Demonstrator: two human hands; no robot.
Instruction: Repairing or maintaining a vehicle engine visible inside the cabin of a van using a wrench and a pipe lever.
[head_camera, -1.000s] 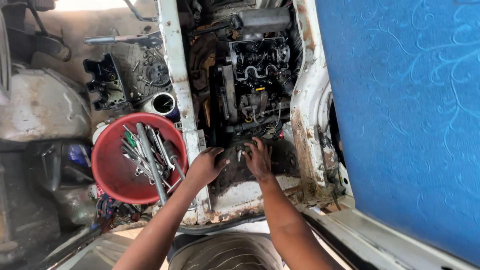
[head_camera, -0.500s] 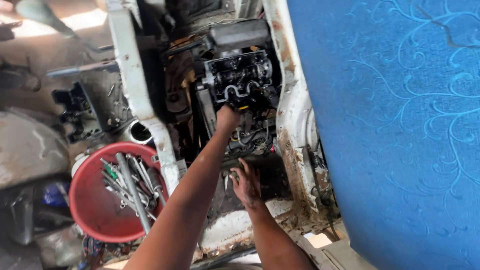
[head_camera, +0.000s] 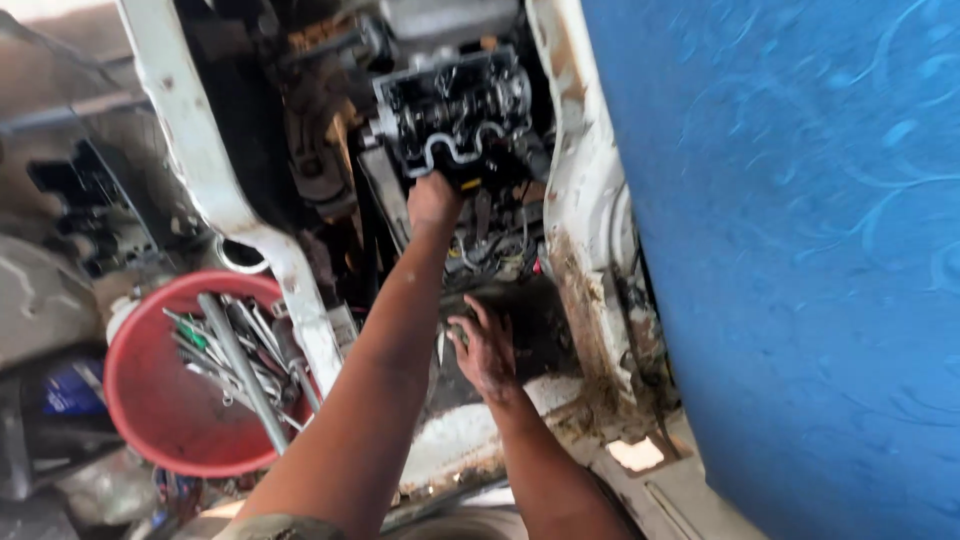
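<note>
Engine: your landmark, the black engine top (head_camera: 455, 115), sits at the upper middle of the bay; cast metal, lumpy, greasy, with a pale wavy gasket line along its near edge.
Left hand: your left hand (head_camera: 432, 200) reaches to the near edge of the engine, fingers curled in against it; you cannot tell from here whether they grip anything.
Right hand: your right hand (head_camera: 485, 345) lies nearer you than the engine, fingers spread and pressed on a dark, grimy metal part (head_camera: 520, 315); nothing is closed in it.
Bay frame: white painted sheet-metal rails (head_camera: 215, 190) run either side of the engine, chipped, with brown rust and crusted dirt low on the right rail.
Bucket: left of the engine and nearer you, a round red plastic bucket (head_camera: 150, 410) holds a tangle of steel wrenches (head_camera: 235, 365), one with a green handle.
Blue panel: right of the engine, a big blue surface (head_camera: 800, 250) with faint swirled patterning, blurred.
Package: beside the bucket's left rim, a small dark blue package (head_camera: 70, 390); its label is too blurred to make out.
</note>
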